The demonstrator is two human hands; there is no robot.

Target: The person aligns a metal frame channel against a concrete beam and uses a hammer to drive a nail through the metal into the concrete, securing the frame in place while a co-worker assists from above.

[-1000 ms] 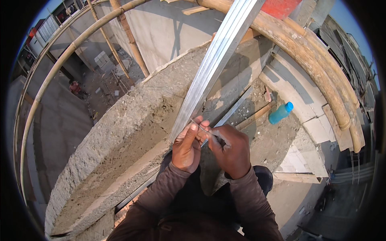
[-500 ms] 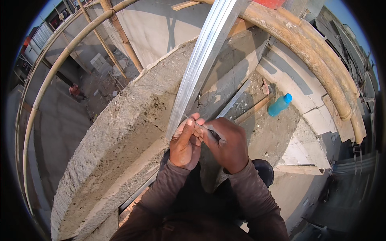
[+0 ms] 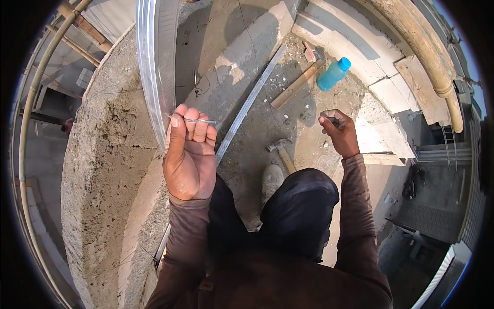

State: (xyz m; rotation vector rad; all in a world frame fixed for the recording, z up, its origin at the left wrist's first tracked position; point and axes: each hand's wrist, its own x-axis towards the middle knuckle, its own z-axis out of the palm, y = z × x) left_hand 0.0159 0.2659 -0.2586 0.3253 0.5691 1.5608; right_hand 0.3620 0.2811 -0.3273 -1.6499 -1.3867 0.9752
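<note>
My left hand (image 3: 191, 159) is palm up beside the foot of an upright silver metal channel (image 3: 157, 62). Its thumb and fingers pinch a short, thin grey metal piece (image 3: 206, 121) that lies across the fingertips; whether it is wire or a nail I cannot tell. Well apart to the right, my right hand (image 3: 340, 133) hangs over the ground with its fingers curled in against the thumb. What it holds, if anything, is hidden. Below and between the hands, a hammer (image 3: 285, 157) with a wooden handle lies near my shoe (image 3: 271, 180).
A second metal channel (image 3: 249, 105) lies slanting along the ground. Beyond it are a piece of wood (image 3: 297, 84) and a blue bottle (image 3: 333, 74). A rough concrete ledge (image 3: 110, 170) drops off at the left, with bamboo poles (image 3: 38, 98) past it. Pale blocks (image 3: 393, 95) edge the right.
My hands were together at the thin metal piece. Now the right hand has drawn away to the right, while the left keeps the piece. The view has shifted, bringing the hammer into sight.
</note>
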